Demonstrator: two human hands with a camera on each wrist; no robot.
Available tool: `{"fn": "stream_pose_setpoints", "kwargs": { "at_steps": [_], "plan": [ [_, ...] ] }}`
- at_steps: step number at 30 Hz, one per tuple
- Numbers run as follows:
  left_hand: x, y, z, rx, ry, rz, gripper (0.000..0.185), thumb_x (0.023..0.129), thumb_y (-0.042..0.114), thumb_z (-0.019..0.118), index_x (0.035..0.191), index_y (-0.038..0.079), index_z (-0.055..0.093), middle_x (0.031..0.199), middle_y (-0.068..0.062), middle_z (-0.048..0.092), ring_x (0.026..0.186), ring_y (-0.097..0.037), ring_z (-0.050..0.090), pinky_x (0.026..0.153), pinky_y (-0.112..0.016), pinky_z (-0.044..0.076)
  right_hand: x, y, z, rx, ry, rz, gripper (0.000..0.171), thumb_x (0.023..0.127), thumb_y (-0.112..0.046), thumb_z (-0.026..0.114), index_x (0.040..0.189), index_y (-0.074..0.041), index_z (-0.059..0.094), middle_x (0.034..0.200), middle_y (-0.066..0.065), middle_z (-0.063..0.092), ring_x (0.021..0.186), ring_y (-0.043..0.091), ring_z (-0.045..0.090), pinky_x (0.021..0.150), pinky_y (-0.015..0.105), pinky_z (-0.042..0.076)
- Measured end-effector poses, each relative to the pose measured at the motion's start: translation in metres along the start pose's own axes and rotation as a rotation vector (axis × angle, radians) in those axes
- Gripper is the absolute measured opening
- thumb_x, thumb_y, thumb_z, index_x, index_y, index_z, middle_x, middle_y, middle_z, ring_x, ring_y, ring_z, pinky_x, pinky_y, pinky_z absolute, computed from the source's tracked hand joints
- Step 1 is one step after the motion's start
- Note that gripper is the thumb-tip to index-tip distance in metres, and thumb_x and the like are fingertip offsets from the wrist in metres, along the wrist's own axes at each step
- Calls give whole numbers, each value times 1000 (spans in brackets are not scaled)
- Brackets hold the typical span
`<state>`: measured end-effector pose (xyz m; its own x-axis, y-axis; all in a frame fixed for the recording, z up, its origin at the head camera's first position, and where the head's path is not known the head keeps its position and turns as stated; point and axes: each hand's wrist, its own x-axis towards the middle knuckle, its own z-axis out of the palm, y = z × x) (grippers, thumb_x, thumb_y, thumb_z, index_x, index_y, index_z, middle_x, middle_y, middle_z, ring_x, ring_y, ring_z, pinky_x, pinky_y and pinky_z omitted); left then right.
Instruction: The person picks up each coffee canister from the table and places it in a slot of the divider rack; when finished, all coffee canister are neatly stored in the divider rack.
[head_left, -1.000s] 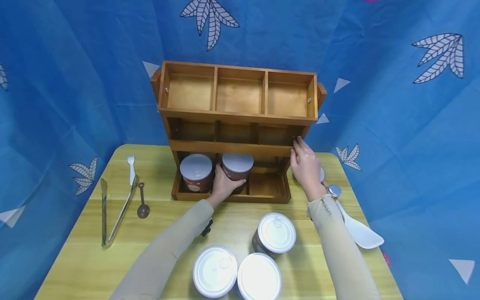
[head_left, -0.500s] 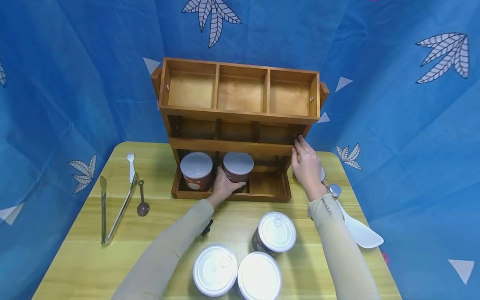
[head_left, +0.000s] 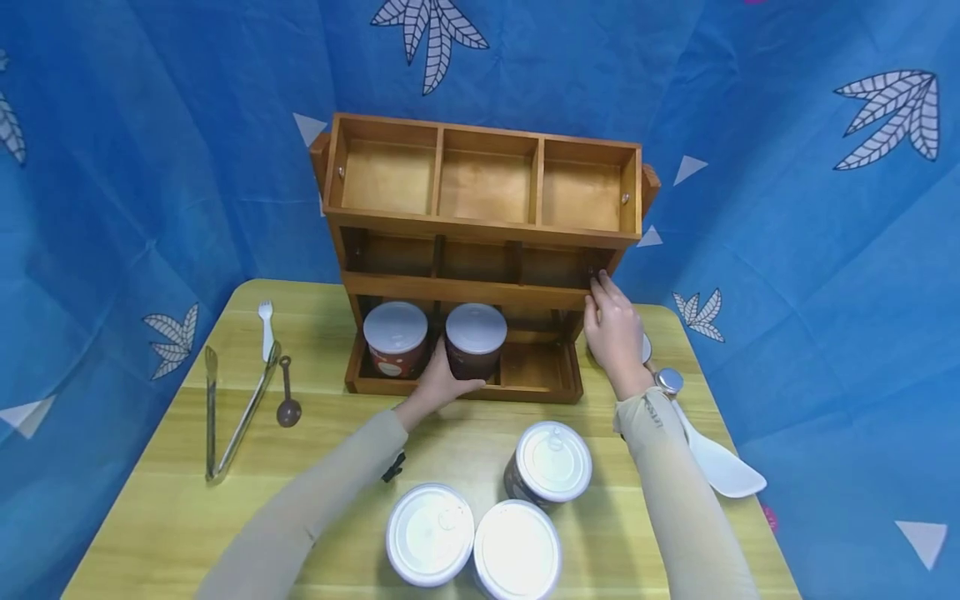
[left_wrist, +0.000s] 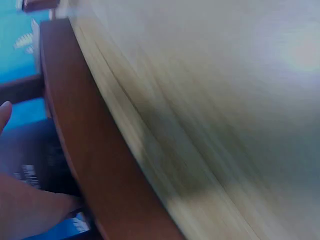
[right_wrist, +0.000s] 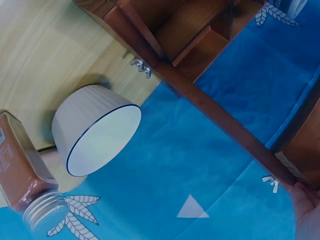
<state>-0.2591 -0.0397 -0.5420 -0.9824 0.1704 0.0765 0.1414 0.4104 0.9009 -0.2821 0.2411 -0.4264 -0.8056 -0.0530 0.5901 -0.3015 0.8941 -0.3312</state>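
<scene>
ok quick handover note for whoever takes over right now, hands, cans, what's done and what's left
Left hand: fingers curled round the middle can in the wooden rack, bottom tier, centre compartment.
Right hand: rests on the rack's right side, fingertips at the middle tier's end.
Done: two cans in the bottom tier, the left can and the middle one.
Left: bottom right compartment holds no can, and the middle and top tiers look empty; three cans stand on the table in front.
</scene>
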Motion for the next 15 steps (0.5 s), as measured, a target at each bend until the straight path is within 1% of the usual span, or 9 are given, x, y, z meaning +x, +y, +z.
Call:
{"fn": "stream_pose_setpoints", "kwargs": {
  "at_steps": [2, 3, 5, 6, 8, 10, 12, 15],
  "plan": [
    [-15, 6, -8, 47, -44, -27, 108, 78, 24, 83, 155, -2, 12, 158, -26, 26, 146, -41, 30, 120, -54, 29, -1, 1, -1, -3, -3, 6, 36, 99, -13, 54, 130, 4, 61, 141, 19, 55, 127, 37, 57, 102, 53, 49],
    [-23, 9, -11, 86, -64, -43, 105, 80, 27, 81, 154, -4, 14, 157, -27, 28, 145, -41, 32, 119, -54, 31, -1, 2, -1, -5, -2, 6, 36, 98, -13, 54, 130, 4, 61, 141, 20, 55, 127, 37, 57, 102, 53, 50],
    [-39, 14, -17, 174, -105, -79, 96, 83, 32, 78, 152, -5, 24, 153, -26, 38, 140, -41, 40, 116, -53, 36, -1, 3, -2, -8, 2, 6, 36, 98, -13, 54, 129, 4, 61, 141, 20, 56, 127, 37, 57, 101, 54, 50],
    [-46, 16, -18, 211, -132, -78, 90, 84, 33, 77, 150, -5, 31, 149, -25, 44, 137, -41, 45, 114, -53, 39, -1, 3, -2, -10, 5, 5, 36, 98, -13, 54, 129, 4, 61, 141, 20, 56, 127, 37, 57, 101, 54, 50],
    [-55, 19, -19, 249, -209, -43, 75, 86, 32, 75, 145, -1, 43, 139, -20, 58, 129, -39, 54, 109, -52, 45, -1, 4, -3, -12, 11, 5, 35, 98, -13, 55, 128, 5, 62, 141, 20, 56, 126, 37, 57, 100, 55, 50],
    [-59, 19, -16, 250, -316, 25, 66, 87, 30, 74, 142, 2, 49, 134, -17, 63, 125, -37, 58, 107, -51, 47, -1, 4, -3, -12, 13, 6, 35, 98, -12, 55, 128, 5, 62, 141, 20, 56, 127, 37, 57, 100, 55, 50],
    [-60, 17, -10, 239, -449, 101, 67, 88, 29, 73, 144, 3, 47, 138, -16, 60, 128, -37, 56, 108, -50, 46, -1, 3, -3, -9, 5, 6, 36, 98, -13, 55, 129, 4, 61, 141, 20, 56, 127, 37, 57, 101, 54, 49],
    [-58, 14, 4, 195, -654, 161, 82, 87, 30, 75, 151, 2, 33, 152, -16, 45, 139, -36, 45, 116, -49, 39, -1, 0, -2, -2, -13, 5, 36, 98, -13, 54, 130, 4, 60, 142, 20, 55, 128, 37, 56, 103, 53, 49]
  ]
}}
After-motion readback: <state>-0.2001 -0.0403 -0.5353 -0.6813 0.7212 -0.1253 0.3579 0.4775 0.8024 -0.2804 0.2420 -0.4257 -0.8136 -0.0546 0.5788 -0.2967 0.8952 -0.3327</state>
